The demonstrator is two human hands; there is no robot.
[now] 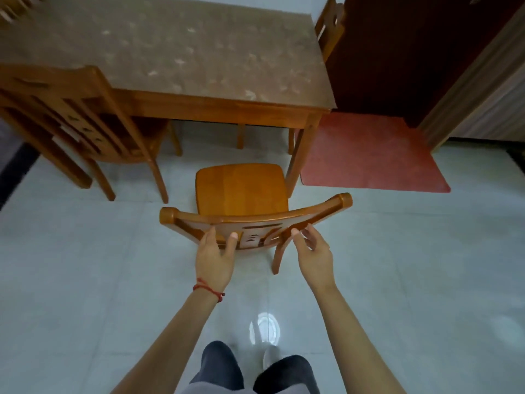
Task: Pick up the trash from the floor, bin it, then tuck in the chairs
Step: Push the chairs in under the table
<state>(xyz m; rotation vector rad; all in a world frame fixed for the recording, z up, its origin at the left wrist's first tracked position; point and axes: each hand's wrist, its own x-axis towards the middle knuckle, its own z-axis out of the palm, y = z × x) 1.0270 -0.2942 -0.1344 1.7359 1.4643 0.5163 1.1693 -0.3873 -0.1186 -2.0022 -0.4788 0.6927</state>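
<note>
A wooden chair (241, 191) stands on the pale tiled floor in front of me, pulled out from the table (176, 52), its seat facing the table's near edge. My left hand (214, 255), with a red string at the wrist, lies against the chair's curved backrest, thumb and fingers spread on the back panel. My right hand (312, 253) hovers at the right part of the backrest with its fingers apart, fingertips touching or almost touching the wood. No trash shows on the floor.
A second wooden chair (74, 120) stands at the table's left, angled and partly pulled out. A third chair (331, 27) sits at the far right corner. A red mat (369, 155) lies by a dark door. My legs show below.
</note>
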